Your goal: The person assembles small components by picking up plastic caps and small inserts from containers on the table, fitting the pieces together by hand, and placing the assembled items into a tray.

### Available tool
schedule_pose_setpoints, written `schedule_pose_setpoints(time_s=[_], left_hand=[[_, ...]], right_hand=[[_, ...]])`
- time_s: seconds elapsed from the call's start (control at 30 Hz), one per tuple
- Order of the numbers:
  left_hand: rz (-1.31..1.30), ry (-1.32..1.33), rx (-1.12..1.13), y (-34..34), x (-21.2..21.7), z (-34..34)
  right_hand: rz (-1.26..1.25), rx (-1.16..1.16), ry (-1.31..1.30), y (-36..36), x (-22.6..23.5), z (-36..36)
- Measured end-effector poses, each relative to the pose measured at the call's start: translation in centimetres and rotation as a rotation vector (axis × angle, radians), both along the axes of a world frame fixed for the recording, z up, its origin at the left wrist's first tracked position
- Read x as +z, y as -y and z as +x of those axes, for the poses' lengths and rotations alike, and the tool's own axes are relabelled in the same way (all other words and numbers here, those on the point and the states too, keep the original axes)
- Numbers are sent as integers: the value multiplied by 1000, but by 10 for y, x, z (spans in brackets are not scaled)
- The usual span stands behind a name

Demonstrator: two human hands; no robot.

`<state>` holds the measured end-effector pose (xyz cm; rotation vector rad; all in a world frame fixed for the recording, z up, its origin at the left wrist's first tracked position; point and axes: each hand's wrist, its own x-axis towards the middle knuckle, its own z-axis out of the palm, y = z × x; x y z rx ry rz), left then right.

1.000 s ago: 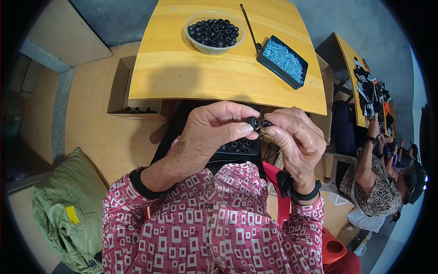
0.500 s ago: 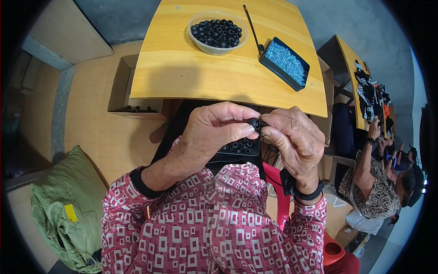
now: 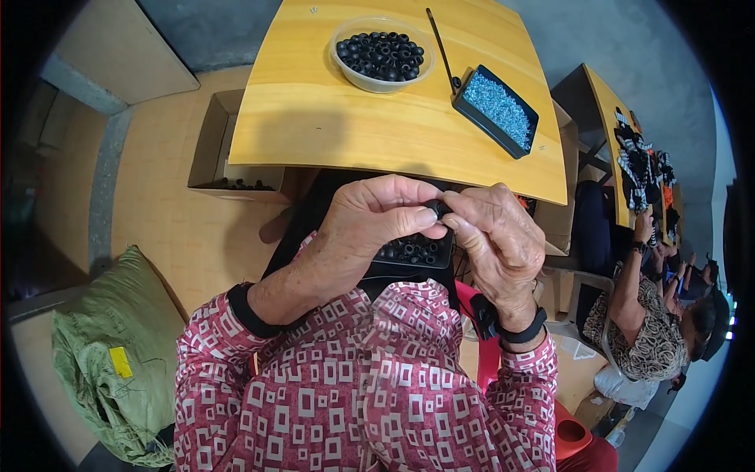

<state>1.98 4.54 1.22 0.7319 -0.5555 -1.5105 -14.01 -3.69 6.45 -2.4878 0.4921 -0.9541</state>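
A small round black bead-like piece (image 3: 437,208) is pinched between the thumb and fingers of my left hand (image 3: 370,216), held just off the table's near edge. My right hand (image 3: 499,236) meets it from the right, thumb and forefinger closed at its side; whatever lies between those fingertips is hidden. Under my hands, on my lap, a black tray (image 3: 425,265) holds several similar hollow black pieces. It is partly covered by my left hand.
On the yellow table (image 3: 377,134) stand a clear round tub (image 3: 336,67) of black pieces and a black tray (image 3: 458,105) of small shiny silvery-blue parts. A thin dark rod (image 3: 439,43) lies between them. An open cardboard box (image 3: 206,149) is left; a green sack (image 3: 110,346) lies lower left. Another person (image 3: 641,330) works at right.
My right hand has moved slightly left, closer against the piece. The pointed black bit that showed between its fingertips is now out of sight. My left hand keeps its pinch.
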Motion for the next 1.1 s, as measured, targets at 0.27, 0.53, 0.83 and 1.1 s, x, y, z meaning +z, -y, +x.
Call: schedule_pose_setpoints(time_s=[0.27,0.53,0.83,1.1], left_hand=[[93,-118,-5,0,-6,0],[70,-25,38,1,-13,-2],[29,121,39,4,-8,1],[40,168,-49,6,-17,5]], right_hand=[[-5,-51,-4,-5,-13,3],[-203,-78,-62,1,-23,4],[-258,20,-130,5,-9,7],[-94,42,-179,1,-11,2]])
